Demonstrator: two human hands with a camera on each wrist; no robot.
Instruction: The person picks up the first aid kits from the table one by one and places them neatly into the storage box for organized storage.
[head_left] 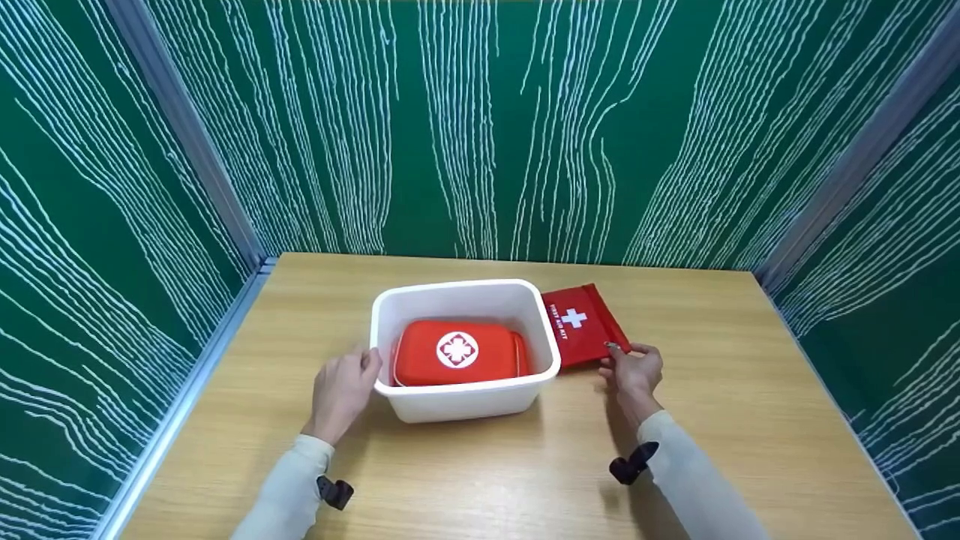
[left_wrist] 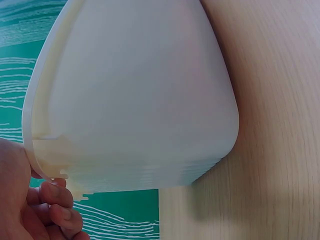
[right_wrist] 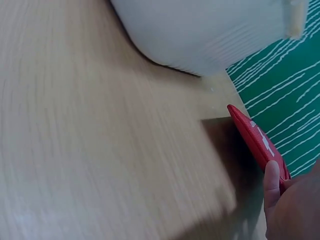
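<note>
A white plastic bin [head_left: 465,405] stands on the table with a red zippered first aid case [head_left: 491,352] lying inside, its white cross emblem facing up. My left hand [head_left: 345,390] pinches the bin's left rim; in the left wrist view the thumb is over the rim [left_wrist: 29,120] and the fingers curl below it. To the right of the bin is a flat red first aid pouch [head_left: 589,330] with a white cross and lettering. My right hand [head_left: 634,375] pinches its near right corner. In the right wrist view the pouch [right_wrist: 255,140] is tilted, casting a shadow on the table.
The light wood table [head_left: 480,480] is enclosed by green panels [head_left: 442,150] with white wavy lines at the back and sides. Metal posts [head_left: 187,127] rise at the corners. A small black camera [head_left: 634,461] is strapped to each wrist.
</note>
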